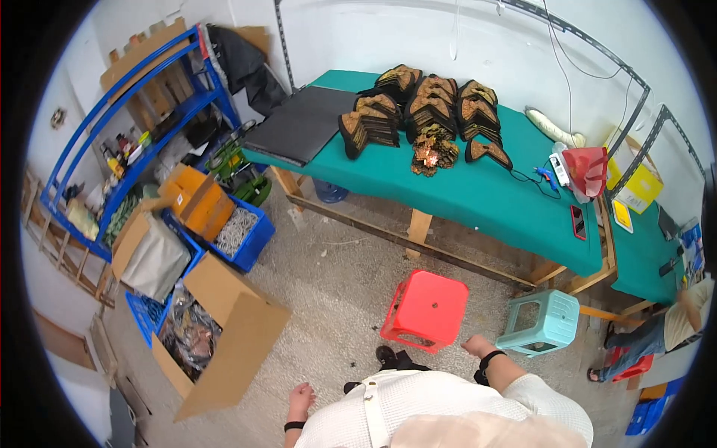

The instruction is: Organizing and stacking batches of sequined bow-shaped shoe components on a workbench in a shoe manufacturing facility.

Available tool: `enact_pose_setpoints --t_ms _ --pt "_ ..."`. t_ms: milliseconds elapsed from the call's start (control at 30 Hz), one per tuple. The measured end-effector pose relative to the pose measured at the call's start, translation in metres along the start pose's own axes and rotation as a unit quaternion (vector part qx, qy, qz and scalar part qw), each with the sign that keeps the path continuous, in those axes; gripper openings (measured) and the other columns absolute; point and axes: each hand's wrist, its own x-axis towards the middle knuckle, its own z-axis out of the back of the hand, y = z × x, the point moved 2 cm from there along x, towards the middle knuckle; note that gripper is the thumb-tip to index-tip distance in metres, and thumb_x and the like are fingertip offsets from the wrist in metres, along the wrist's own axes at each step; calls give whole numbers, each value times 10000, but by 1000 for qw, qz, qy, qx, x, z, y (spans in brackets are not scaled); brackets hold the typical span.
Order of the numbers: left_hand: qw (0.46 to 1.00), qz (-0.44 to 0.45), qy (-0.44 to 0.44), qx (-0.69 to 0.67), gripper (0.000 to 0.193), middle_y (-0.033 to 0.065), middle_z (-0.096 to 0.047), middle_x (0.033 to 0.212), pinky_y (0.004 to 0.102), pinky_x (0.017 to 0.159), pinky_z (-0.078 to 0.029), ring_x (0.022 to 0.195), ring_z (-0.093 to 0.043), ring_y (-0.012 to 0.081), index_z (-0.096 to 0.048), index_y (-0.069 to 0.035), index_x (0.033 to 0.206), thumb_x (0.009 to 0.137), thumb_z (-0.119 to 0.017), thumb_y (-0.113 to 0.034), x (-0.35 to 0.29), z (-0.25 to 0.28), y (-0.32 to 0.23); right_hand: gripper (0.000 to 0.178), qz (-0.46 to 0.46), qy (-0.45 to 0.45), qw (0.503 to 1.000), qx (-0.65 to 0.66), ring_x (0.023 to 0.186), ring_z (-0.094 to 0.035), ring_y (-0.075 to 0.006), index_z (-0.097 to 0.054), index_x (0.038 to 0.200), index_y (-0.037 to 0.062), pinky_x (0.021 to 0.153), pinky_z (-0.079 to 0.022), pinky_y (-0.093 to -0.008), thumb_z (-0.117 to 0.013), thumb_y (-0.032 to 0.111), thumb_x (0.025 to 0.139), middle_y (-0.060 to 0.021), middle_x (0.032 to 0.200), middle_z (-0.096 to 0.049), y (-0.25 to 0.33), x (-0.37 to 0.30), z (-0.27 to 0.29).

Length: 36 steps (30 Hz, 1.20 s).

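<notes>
The left hand (pixel 301 396), with a black band at its wrist, is held low beside the white textured shirt (pixel 426 403), well apart from the bench; its fingers are seen curled, but how tightly they are closed cannot be told, and nothing can be seen in them. The right hand (pixel 476 345), likewise banded, is held near a red square plastic stool (pixel 432 299) with a small hole in its seat; whether it is clenched or relaxed cannot be made out. Beyond that hand, a pale green plastic stool (pixel 565 310) is placed on the speckled floor (pixel 321 276). To the left, a large opened brown cardboard box (pixel 243 351) is filled with plastic-wrapped items (pixel 190 325). Along the wall, a bench covered in green cloth (pixel 478 194) is occupied by stacks of curved brown-and-black pieces (pixel 431 104), a single similar piece (pixel 489 153) being laid apart at their right. A flat black sheet (pixel 299 127) is spread at the bench's left end, and a red-edged phone (pixel 578 222) is set near its right edge.
</notes>
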Motion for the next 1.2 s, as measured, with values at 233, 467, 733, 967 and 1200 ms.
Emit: enact_pose_setpoints --t_ms 233,467,733,967,1200 --pt "999 21 -23 -11 382 88 -596 912 257 586 -472 732 -584 154 -500 0 1174 843 -546 -184 86 51 -74 365 125 -75 984 106 882 -600 -341 -662 929 44 796 -464 -388 -545 344 758 -191 908 -632 190 69 100" --pt "998 -30 27 -57 353 70 -583 859 253 558 -456 640 -548 134 -507 -11 1161 858 -533 -189 229 111 -158 374 179 -66 964 184 894 -614 -304 -633 1019 39 824 -464 -351 -555 307 771 -182 944 -636 371 130 154" --pt "987 -150 43 -43 301 18 -578 833 238 583 -452 677 -542 107 -515 -35 1134 859 -536 -157 337 148 -375 384 57 -18 904 424 719 -608 -155 -618 1020 -26 657 -485 -277 -611 277 784 -101 820 -647 450 181 198" --pt "973 -193 117 -44 349 54 -597 938 249 666 -481 771 -569 117 -501 -37 1171 861 -558 -187 393 105 -558 294 -5 -1 793 609 599 -499 -94 -554 1013 -74 500 -397 -236 -601 150 828 -22 719 -554 481 201 262" --pt "971 -100 126 -174 476 105 -508 1155 343 780 -468 985 -526 216 -417 -59 1255 856 -571 -267 464 34 -652 334 34 98 797 595 789 -594 -150 -555 1072 -30 673 -480 -268 -588 214 846 -69 903 -613 523 278 305"
